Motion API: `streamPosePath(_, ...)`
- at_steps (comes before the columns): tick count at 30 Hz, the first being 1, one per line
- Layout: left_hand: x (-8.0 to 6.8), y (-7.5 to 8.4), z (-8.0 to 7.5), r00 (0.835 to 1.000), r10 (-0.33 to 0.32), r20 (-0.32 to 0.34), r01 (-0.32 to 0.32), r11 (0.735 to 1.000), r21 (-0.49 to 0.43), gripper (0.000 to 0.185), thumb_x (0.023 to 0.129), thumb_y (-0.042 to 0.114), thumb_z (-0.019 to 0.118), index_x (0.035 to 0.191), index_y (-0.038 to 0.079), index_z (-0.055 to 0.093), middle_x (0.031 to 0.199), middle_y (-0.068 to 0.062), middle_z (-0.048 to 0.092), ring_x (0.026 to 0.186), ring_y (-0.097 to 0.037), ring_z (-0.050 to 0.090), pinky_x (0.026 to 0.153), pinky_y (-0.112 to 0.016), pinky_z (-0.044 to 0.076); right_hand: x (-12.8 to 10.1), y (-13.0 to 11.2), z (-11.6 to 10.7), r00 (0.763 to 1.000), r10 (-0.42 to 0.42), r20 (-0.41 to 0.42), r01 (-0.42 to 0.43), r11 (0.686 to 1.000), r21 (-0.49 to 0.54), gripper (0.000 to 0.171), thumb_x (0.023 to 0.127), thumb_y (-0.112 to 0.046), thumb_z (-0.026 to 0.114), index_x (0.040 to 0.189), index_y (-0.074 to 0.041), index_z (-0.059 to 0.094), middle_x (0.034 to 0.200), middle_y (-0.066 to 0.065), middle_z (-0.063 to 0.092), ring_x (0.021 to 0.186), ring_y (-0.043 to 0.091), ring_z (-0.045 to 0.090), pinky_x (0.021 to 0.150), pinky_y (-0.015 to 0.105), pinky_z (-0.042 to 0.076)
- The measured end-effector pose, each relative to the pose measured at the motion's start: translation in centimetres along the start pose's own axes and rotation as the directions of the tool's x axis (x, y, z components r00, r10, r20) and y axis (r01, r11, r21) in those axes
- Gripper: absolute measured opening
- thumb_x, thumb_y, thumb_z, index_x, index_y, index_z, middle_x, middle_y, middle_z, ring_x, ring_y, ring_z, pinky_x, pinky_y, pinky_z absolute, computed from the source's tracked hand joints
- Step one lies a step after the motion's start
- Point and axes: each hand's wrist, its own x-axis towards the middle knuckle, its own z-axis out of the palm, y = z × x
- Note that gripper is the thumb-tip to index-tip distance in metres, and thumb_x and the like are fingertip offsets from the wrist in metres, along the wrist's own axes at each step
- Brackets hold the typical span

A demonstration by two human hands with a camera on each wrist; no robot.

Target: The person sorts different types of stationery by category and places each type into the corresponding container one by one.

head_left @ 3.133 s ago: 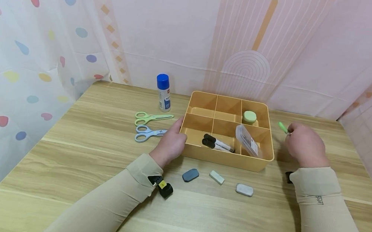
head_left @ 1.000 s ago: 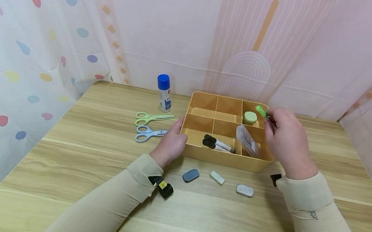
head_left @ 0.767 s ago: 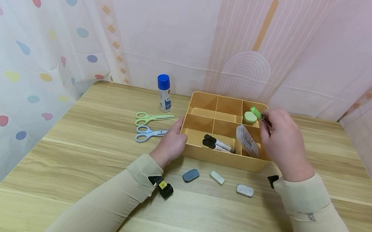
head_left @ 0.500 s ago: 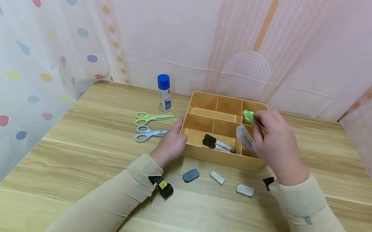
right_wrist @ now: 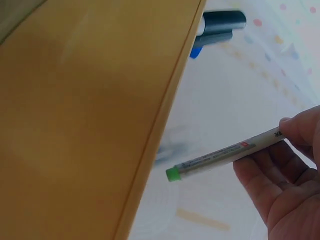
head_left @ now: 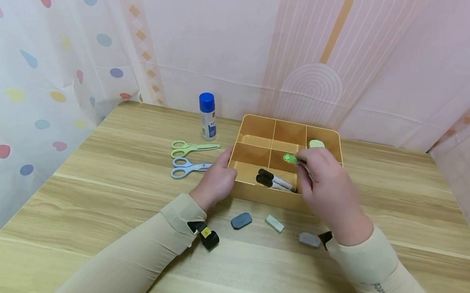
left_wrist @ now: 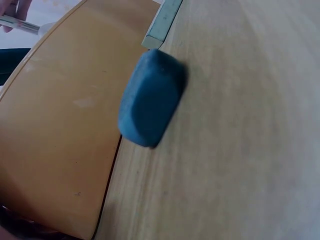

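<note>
Wooden table (head_left: 84,207), slim white marker (right_wrist: 225,152), green cap

Bright even light, blurred wrist views

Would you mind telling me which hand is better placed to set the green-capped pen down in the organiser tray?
Right. The right hand already pinches the green-capped pen over the tray, while the left hand rests on the tray's left wall.

Only a few blurred letters show on the right sleeve (head_left: 377,287), not readable.
</note>
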Motion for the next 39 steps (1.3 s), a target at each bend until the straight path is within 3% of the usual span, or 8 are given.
streamPosePath(10,0.0,0.1,0.0,1.000,-0.017,-0.001,0.017,1.000,-0.008,0.077,0.096,0.004,0.035,0.170,0.022,0.021,0.171,-0.007,0.035,0.155,-0.034,0.038,0.127,-0.057,0.032,0.1,-0.9,0.3,0.991,-0.091,-0.095,0.094,0.995,0.031,0.015,0.091,0.008,0.065,0.105,0.004,0.068,0.102,0.018,0.068,0.095,0.032,0.066,0.083,0.041,0.061)
streamPosePath(13,-0.1,0.2,0.0,1.000,-0.018,-0.001,0.018,1.000,-0.007,0.077,0.096,0.004,0.035,0.170,0.023,0.021,0.171,-0.007,0.035,0.155,-0.034,0.038,0.127,-0.057,0.032,0.1,-1.2,0.5,0.986,-0.136,-0.101,0.141,0.989,0.046,0.011,0.100,0.000,0.059,0.106,0.005,0.068,0.103,0.018,0.068,0.095,0.031,0.068,0.084,0.040,0.061)
streamPosePath(16,-0.1,0.2,0.0,1.000,-0.018,0.000,0.018,1.000,-0.002,0.077,0.096,0.004,0.035,0.170,0.023,0.021,0.170,-0.008,0.035,0.154,-0.034,0.039,0.126,-0.057,0.033,0.1,-1.7,0.8,0.978,-0.175,-0.113,0.184,0.981,0.070,0.022,0.108,-0.012,0.052,0.106,0.004,0.068,0.104,0.017,0.069,0.097,0.031,0.069,0.088,0.038,0.061)
streamPosePath(20,-0.1,0.2,0.0,1.000,-0.014,-0.002,0.014,1.000,0.002,0.078,0.096,0.004,0.036,0.170,0.022,0.021,0.170,-0.008,0.036,0.154,-0.034,0.039,0.126,-0.057,0.033,0.0,-2.3,1.4,0.972,-0.203,-0.115,0.215,0.971,0.103,0.030,0.111,-0.019,0.050,0.105,0.002,0.070,0.103,0.014,0.071,0.098,0.029,0.069,0.090,0.034,0.060)
streamPosePath(25,-0.1,0.2,0.0,1.000,-0.013,-0.003,0.013,1.000,-0.001,0.078,0.096,0.004,0.036,0.170,0.023,0.021,0.170,-0.008,0.036,0.154,-0.034,0.039,0.126,-0.057,0.033,-0.3,-2.9,2.0,0.974,-0.202,-0.098,0.214,0.968,0.132,0.030,0.111,-0.022,0.050,0.105,-0.001,0.070,0.104,0.010,0.071,0.097,0.025,0.069,0.087,0.032,0.059)
streamPosePath(31,-0.2,0.2,0.0,1.000,-0.008,-0.004,0.008,1.000,-0.002,0.078,0.096,0.003,0.036,0.170,0.022,0.021,0.170,-0.007,0.036,0.154,-0.034,0.039,0.126,-0.057,0.034,-0.7,-3.1,2.4,0.985,-0.170,0.000,0.167,0.967,0.190,0.029,0.111,-0.022,0.049,0.107,-0.001,0.069,0.106,0.009,0.069,0.102,0.023,0.067,0.091,0.030,0.058)
streamPosePath(35,-0.2,0.3,0.0,1.000,0.001,-0.006,-0.001,1.000,0.004,0.078,0.095,0.004,0.035,0.170,0.021,0.021,0.169,-0.008,0.037,0.153,-0.034,0.040,0.126,-0.057,0.034,-0.9,-3.0,2.7,0.989,-0.137,0.050,0.125,0.972,0.198,0.008,0.102,-0.005,0.064,0.108,-0.002,0.069,0.107,0.008,0.070,0.101,0.022,0.067,0.091,0.031,0.059)
streamPosePath(39,-0.1,0.2,0.0,1.000,0.008,-0.005,-0.008,1.000,0.009,0.078,0.095,0.003,0.035,0.169,0.021,0.022,0.169,-0.009,0.039,0.152,-0.034,0.041,0.126,-0.056,0.035,-1.0,-2.8,3.0,0.991,-0.108,0.077,0.092,0.979,0.183,0.019,0.091,0.005,0.073,0.108,-0.002,0.069,0.106,0.007,0.070,0.099,0.020,0.067,0.087,0.033,0.061)
